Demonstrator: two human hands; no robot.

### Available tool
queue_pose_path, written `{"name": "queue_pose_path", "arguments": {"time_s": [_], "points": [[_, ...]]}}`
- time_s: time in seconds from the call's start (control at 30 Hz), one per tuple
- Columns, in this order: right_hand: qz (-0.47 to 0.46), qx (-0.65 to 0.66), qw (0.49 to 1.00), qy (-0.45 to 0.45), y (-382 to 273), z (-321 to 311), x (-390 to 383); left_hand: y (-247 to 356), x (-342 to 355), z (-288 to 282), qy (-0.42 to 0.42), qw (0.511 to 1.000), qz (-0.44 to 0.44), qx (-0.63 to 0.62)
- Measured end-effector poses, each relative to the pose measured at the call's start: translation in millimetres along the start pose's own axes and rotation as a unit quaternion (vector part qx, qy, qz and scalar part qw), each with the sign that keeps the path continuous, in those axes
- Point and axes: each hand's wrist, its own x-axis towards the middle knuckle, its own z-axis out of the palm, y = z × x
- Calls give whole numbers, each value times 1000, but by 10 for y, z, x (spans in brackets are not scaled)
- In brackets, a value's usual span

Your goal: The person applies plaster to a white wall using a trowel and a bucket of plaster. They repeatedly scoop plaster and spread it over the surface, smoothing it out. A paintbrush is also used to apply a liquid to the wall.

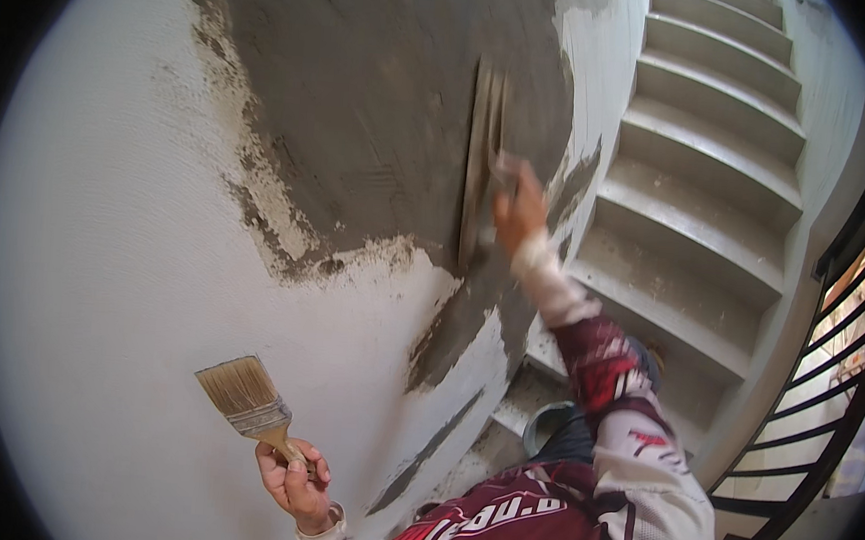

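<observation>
My left hand [294, 481] grips the handle of a wide paintbrush [245, 397], its pale bristles pointing up and left, in front of the white part of the wall. My right hand [520, 211] is closed round the handle of a long plastering trowel [478, 163]. The trowel's blade stands nearly upright along the wet grey plaster [364, 95] on the wall; whether its whole face touches cannot be made out. Ragged edges border the plaster, with lumpy smears on the white wall [101, 277] beside it.
Concrete stairs [699, 188] climb on the right, dusty and spotted. A dark metal railing [847, 369] curves along the far right. Close to my legs, a bucket [545, 428] stands on a lower step, partly hidden by my body. Narrow grey streaks [425, 455] mark the lower wall.
</observation>
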Motion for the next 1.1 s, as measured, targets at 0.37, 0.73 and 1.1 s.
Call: {"name": "queue_pose_path", "arguments": {"time_s": [0.37, 0.73, 1.1], "points": [[183, 48, 982, -26, 228, 56, -1564, -229, -70, -127, 61, 956, 104, 266], [107, 107, 988, -42, -265, 91, -960, 124, 273, -172, 244, 810, 342, 410], [261, 107, 959, 2, 13, -2, -717, 99, 676, -638, 281, 617, 489, 548]]}}
